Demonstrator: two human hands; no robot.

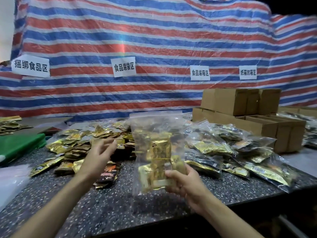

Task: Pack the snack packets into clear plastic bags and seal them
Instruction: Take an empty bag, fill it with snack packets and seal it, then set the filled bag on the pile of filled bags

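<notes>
My right hand [182, 183] grips the lower part of a clear plastic bag [155, 129] and holds it upright above the table. Gold snack packets [160, 152] fill the bag's lower half; its top edge stands free. My left hand [101, 152] hovers to the left of the bag with loosely spread fingers, holding nothing. It hangs above a heap of loose gold and dark snack packets [75, 148] on the speckled table [106, 208].
Several filled clear bags [240, 152] lie piled at the right. Cardboard boxes [253, 117] stand behind them. A green sheet [18, 145] and a stack of clear bags [12, 179] lie at the left. A striped tarp with paper signs hangs behind.
</notes>
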